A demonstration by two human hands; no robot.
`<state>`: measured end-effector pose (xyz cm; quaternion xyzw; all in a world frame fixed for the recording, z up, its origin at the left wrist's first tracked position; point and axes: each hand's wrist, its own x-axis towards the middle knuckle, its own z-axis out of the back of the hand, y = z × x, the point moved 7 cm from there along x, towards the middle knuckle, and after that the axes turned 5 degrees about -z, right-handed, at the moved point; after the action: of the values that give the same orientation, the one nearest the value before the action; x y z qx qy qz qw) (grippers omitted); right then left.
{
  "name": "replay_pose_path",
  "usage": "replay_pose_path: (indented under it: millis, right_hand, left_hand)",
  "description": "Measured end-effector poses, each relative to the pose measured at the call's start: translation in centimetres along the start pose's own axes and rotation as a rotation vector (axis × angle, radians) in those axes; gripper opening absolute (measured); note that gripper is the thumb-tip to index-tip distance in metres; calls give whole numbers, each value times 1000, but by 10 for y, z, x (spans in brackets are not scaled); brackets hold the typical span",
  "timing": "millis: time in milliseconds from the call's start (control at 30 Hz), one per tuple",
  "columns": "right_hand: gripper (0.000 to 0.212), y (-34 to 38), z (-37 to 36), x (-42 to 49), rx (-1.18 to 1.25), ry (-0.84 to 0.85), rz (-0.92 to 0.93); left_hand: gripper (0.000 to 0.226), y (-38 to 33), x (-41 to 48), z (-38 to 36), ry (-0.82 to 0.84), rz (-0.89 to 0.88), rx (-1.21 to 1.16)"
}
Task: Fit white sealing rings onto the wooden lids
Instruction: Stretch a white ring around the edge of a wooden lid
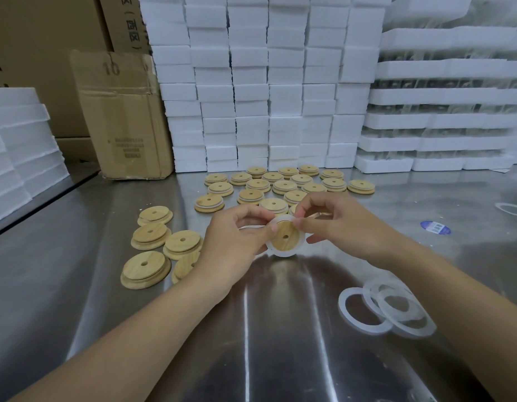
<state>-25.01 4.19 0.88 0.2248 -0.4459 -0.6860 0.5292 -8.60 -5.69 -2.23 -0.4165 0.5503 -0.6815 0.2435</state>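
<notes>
1. White, thin, rubbery sealing ring (281, 253): likely light, soft and stretchy; best taken by its rim. It sits around the lid.
2. Round pale wooden lid (281, 241) with centre hole: stiff, light; held between both my hands.
3. My left hand (234, 240) grips the lid's edge.
4. My right hand (335, 224) pinches the ring's top edge.

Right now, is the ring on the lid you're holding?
Partly on: the white ring circles the held lid below; left hand grips the lid, right hand pinches the ring's top. Seated: cannot tell.
</notes>
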Motion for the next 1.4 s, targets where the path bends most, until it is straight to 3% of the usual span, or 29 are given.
replay_pose_path:
  millis: [800, 1033, 1200, 1400]
  right_hand:
    - [9, -13, 9, 2, 68, 87, -85]
    - [10, -11, 4, 2, 120, 77, -74]
    - [11, -10, -2, 4, 102, 66, -54]
    - [13, -18, -3, 5, 68, 80, -98]
  left_hand:
    - [5, 3, 2, 2, 54, 115, -46]
    - [10, -6, 6, 7, 55, -32, 192]
    - [18, -8, 8, 4, 100, -71, 209]
    - [14, -2, 6, 7, 73, 31, 88]
